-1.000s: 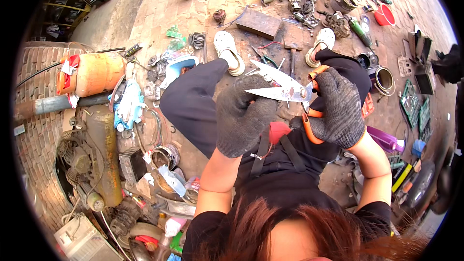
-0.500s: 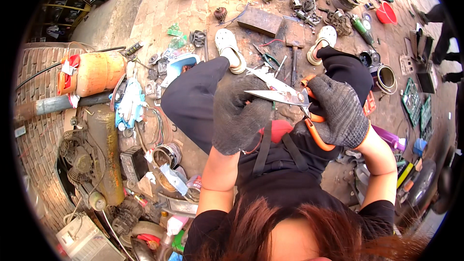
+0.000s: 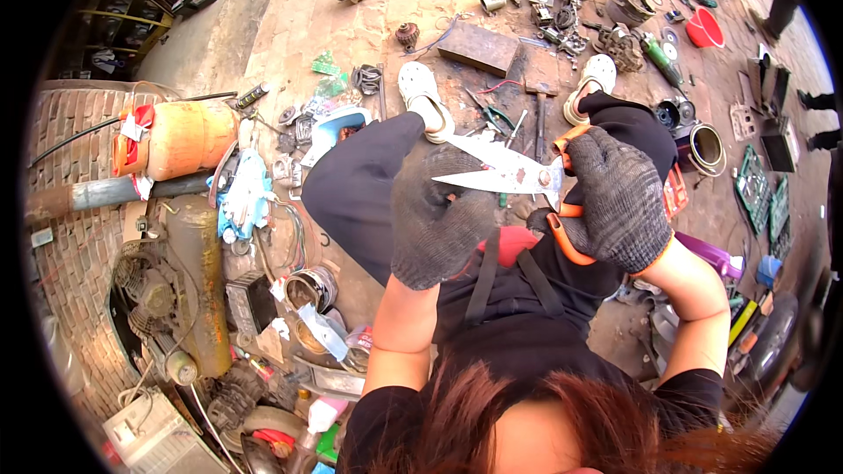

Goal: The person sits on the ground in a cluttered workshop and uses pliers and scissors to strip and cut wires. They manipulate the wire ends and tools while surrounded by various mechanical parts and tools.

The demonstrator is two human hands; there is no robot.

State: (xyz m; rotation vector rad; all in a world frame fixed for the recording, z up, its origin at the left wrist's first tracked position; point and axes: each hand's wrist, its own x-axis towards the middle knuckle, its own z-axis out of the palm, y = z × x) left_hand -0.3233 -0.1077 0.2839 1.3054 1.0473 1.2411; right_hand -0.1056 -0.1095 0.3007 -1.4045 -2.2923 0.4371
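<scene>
My right hand, in a dark grey knit glove, grips the orange handles of a pair of scissors. Their metal blades are spread apart and point left, with rust-coloured marks near the pivot. Close by the blade tips is my left hand, in a matching glove, its fingers curled in. Whether anything sits inside those fingers is hidden. Both hands are above my lap, where a red patch and dark straps show. On the ground past the scissors lie a hammer and green-handled pliers.
A metal block lies ahead of my feet among scattered machine parts. To the left are an orange gas cylinder and a blue basin. A red bucket and open can stand right. Other people's legs show far right.
The scissors have turned slightly, showing their blades flatter and a little wider apart. My right hand has risen slightly, and the whole view has shifted a little.
</scene>
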